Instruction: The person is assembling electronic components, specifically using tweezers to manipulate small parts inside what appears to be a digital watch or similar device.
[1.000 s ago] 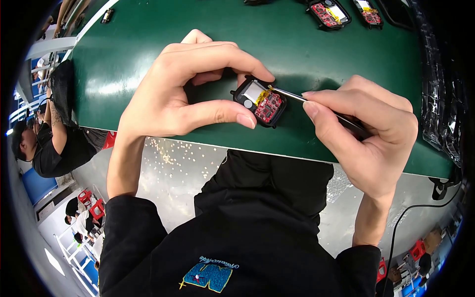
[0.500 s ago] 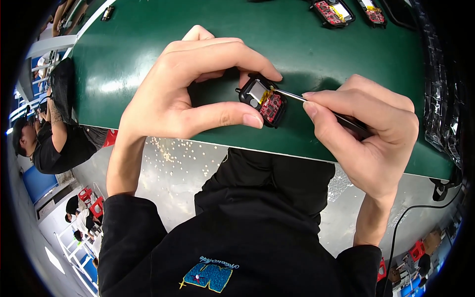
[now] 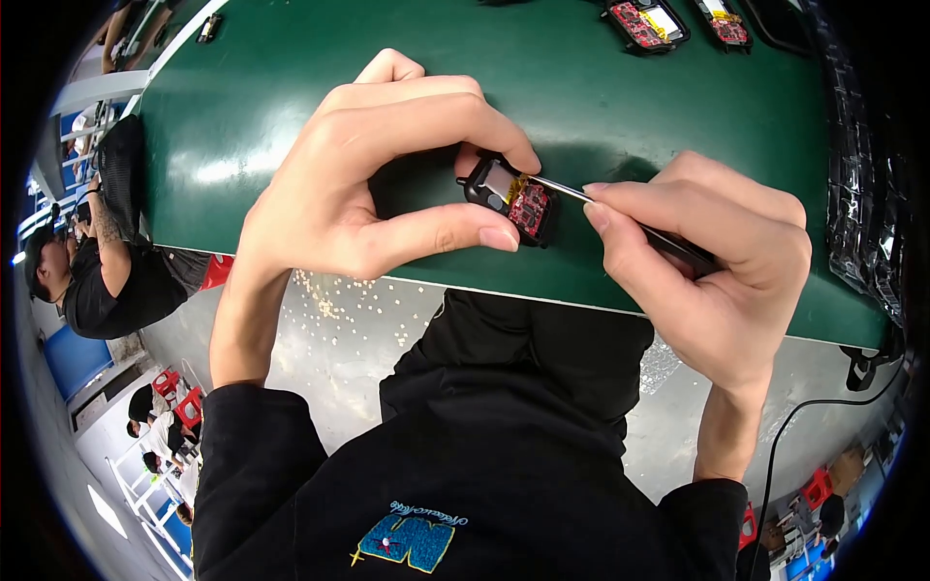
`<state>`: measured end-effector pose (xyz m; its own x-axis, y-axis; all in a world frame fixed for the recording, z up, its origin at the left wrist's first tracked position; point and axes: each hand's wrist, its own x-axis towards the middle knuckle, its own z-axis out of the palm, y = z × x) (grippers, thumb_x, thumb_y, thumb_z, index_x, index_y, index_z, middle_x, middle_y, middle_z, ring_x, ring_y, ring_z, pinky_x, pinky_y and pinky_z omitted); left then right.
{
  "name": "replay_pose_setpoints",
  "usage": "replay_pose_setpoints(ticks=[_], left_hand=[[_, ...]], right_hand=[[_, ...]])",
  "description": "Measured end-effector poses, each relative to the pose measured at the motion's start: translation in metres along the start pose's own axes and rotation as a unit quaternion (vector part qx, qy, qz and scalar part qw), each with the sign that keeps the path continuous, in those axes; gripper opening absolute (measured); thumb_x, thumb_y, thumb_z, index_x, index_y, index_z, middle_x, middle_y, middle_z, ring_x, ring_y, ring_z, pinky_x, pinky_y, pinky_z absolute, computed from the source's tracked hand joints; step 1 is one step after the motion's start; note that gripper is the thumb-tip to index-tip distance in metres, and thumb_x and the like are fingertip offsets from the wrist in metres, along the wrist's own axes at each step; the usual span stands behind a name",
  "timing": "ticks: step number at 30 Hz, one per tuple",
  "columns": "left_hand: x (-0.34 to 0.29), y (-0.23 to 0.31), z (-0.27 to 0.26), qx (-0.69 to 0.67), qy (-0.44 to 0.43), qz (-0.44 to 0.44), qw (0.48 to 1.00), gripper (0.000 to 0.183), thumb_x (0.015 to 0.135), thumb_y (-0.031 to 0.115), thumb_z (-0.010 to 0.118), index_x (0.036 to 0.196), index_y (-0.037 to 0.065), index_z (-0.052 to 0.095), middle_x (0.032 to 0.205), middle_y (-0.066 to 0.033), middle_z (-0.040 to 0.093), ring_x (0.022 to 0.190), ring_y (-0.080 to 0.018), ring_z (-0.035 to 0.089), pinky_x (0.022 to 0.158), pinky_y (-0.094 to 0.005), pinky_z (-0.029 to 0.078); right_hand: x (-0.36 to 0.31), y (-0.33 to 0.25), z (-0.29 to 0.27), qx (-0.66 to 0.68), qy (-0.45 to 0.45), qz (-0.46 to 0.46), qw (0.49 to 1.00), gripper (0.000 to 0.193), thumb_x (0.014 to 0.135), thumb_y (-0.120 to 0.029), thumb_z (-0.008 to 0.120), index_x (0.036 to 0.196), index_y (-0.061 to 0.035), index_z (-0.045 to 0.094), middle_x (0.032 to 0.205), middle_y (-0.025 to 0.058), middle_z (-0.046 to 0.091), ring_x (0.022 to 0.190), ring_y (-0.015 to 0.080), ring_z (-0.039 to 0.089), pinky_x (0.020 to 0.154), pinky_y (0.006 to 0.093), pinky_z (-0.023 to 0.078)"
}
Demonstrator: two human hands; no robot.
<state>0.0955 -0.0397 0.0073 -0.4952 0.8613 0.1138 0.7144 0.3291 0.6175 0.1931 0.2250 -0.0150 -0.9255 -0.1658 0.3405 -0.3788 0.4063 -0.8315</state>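
My left hand [image 3: 373, 165] is closed on a small black device housing [image 3: 475, 190], its thumb on the near edge and its fingers on the far edge. Inside the housing lie a red circuit board [image 3: 530, 209], a silvery battery cell [image 3: 501, 179] and a bit of yellow tape. My right hand [image 3: 712, 247] pinches slim metal tweezers [image 3: 562, 188] with a dark rear part. Their tip reaches the yellow tape at the housing's far right edge; whether it grips anything is too small to tell.
Two similar opened devices, one [image 3: 647, 24] beside another [image 3: 725, 21], lie at the far right of the green table [image 3: 242, 126]. Black plastic-wrapped material [image 3: 862, 194] lines the right edge. A small black part [image 3: 208, 27] rests far left. A person in black [image 3: 111, 257] sits at left.
The tweezers and my right hand have shifted slightly left and up. The device in my left hand has tilted a little and moved slightly left.
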Motion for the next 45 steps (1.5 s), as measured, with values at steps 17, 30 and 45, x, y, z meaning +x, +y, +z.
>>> replay_pose_setpoints(ticks=[17, 30, 45], left_hand=[[-0.003, 0.003, 0.004, -0.019, 0.042, -0.018, 0.999, 0.060, 0.066, 0.028, 0.103, 0.118, 0.006, 0.081, 0.102, -0.0020, 0.076, 0.093, -0.0179, 0.058, 0.072, -0.0297, 0.041], [0.002, -0.001, 0.002, 0.030, 0.111, -0.006, 0.993, 0.056, 0.069, 0.027, 0.105, 0.117, 0.009, 0.082, 0.080, 0.0028, 0.067, 0.075, -0.0148, 0.056, 0.076, -0.0323, 0.041], [0.103, -0.095, -0.064, 0.024, 0.153, -0.033, 0.987, 0.043, 0.099, 0.033, 0.085, 0.134, 0.009, 0.078, 0.130, -0.0093, 0.076, 0.121, -0.0250, 0.069, 0.103, -0.0407, 0.053]], right_hand=[[-0.003, -0.008, -0.010, 0.030, 0.061, 0.061, 0.996, 0.014, 0.085, 0.011, 0.082, 0.097, 0.0056, 0.085, 0.070, 0.0015, 0.066, 0.058, 0.0038, 0.052, 0.053, 0.0220, 0.033], [-0.007, -0.007, -0.008, 0.076, 0.108, 0.048, 0.990, 0.015, 0.085, 0.008, 0.084, 0.100, 0.0035, 0.085, 0.068, 0.0027, 0.069, 0.053, 0.0036, 0.053, 0.049, 0.0239, 0.034], [-0.009, -0.012, -0.009, 0.062, 0.123, 0.063, 0.988, 0.013, 0.090, 0.005, 0.084, 0.102, 0.0045, 0.086, 0.074, 0.0020, 0.070, 0.062, 0.0031, 0.054, 0.055, 0.0220, 0.038]])
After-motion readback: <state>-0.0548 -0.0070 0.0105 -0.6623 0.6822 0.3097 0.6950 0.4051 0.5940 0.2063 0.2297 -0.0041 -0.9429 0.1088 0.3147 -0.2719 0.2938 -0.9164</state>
